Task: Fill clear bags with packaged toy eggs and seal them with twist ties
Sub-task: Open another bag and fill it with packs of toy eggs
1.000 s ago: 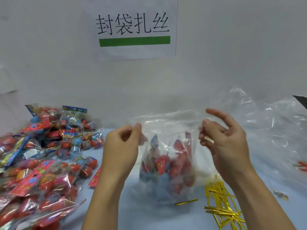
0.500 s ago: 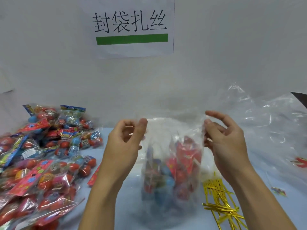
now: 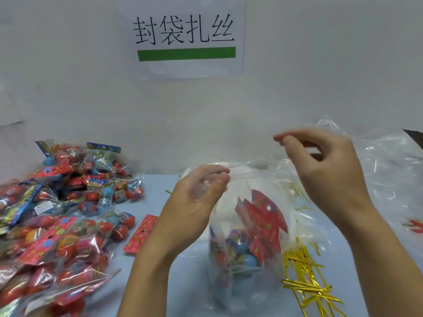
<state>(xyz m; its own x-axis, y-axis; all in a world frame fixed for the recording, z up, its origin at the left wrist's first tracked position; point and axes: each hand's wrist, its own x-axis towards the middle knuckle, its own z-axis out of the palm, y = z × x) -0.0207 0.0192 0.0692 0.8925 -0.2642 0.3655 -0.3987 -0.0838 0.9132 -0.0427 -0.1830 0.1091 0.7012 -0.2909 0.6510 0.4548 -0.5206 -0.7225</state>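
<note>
While left hand [image 3: 196,197] pinches the bag [image 3: 247,225], right hand [image 3: 325,165] hovers.

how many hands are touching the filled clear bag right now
1: the left hand pinches the top edge of the clear bag. The right hand looks lifted above it, though blur may hide contact.

Bright even light, soft shadows, motion-blurred right hand [image 3: 325,170], wide-angle edge warp

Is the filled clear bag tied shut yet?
Not yet: the clear bag has no tie on it, the left hand pinches its top, and the gold twist ties lie beside it.
</note>
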